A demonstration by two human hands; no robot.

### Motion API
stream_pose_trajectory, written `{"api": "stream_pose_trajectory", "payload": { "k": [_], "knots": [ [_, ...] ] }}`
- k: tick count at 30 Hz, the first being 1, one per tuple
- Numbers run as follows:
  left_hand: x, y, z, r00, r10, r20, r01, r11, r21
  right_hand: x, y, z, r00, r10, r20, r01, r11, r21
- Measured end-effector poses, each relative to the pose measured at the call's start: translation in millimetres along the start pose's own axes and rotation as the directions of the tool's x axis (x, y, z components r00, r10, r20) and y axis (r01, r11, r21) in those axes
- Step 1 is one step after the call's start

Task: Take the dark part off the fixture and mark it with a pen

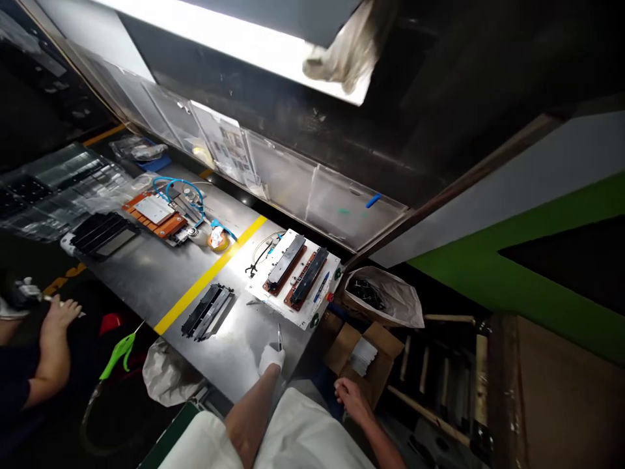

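My left hand [272, 359], in a white glove, is closed on a pair of metal tweezers [280, 337] above the metal bench, tips pointing away from me. Bare and with its fingers curled in, my right hand [352, 398] is beside an open cardboard box [342, 346] holding a stack of white pieces [364, 356]. Whatever its fingers may hold is hidden. Ahead of my left hand, a white fixture plate [261, 277] carries two long black parts [286, 262] [312, 277] on brown bases. Another pair of long black parts [208, 312] lies on the bench to the left.
A yellow stripe [209, 273] crosses the bench [161, 273]. Beyond it are an orange fixture [156, 215] and a tape roll [218, 239]. A lined bin [383, 296] stands at right. A green air gun [117, 355] hangs at left, near a co-worker's hand [61, 314].
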State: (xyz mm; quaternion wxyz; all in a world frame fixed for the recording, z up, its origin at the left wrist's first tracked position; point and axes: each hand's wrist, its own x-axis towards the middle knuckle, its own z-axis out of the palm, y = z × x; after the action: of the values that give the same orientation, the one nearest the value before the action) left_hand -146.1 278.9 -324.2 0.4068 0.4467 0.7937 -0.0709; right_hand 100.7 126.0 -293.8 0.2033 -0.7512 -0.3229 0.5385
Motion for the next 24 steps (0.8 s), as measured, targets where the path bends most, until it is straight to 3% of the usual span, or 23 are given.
{"api": "stream_pose_trajectory", "payload": {
  "k": [3,6,9,13,16,19,23,24],
  "knots": [
    [0.8,3.1,20.8,0.998,-0.051,-0.031,0.051,0.998,-0.022,-4.1,10.6,7.3,0.999,-0.004,0.051,0.006,0.999,-0.044],
    [0.7,7.8,29.9,0.995,0.0,-0.101,-0.003,1.0,-0.024,-13.5,17.9,6.1,0.997,0.024,0.078,-0.017,0.996,-0.088],
    [3.5,3.5,26.9,0.988,0.036,-0.148,-0.04,0.999,-0.021,-20.6,17.7,1.2,0.995,0.047,0.084,-0.037,0.992,-0.118],
    [13.5,-16.9,13.7,0.998,0.031,-0.063,-0.037,0.994,-0.105,-17.6,1.1,-2.2,0.994,0.026,0.104,-0.012,0.991,-0.13],
    [7.4,-33.1,0.1,0.999,-0.01,0.031,0.019,0.958,-0.288,-14.7,-37.5,-0.4,0.99,-0.057,0.129,0.077,0.985,-0.157],
    [-27.2,-36.1,-20.4,0.994,0.08,0.07,-0.032,0.854,-0.519,-22.3,-103.3,7.3,0.955,-0.226,0.192,0.268,0.936,-0.228],
    [-92.2,-6.9,-56.1,0.947,0.321,0.027,-0.201,0.652,-0.731,-41.8,-193.6,29.0,0.868,-0.436,0.236,0.482,0.855,-0.194],
    [-104.6,4.4,-64.5,0.924,0.382,-0.008,-0.277,0.656,-0.702,-44.8,-209.6,35.4,0.841,-0.481,0.246,0.53,0.826,-0.194]
  ]
}}
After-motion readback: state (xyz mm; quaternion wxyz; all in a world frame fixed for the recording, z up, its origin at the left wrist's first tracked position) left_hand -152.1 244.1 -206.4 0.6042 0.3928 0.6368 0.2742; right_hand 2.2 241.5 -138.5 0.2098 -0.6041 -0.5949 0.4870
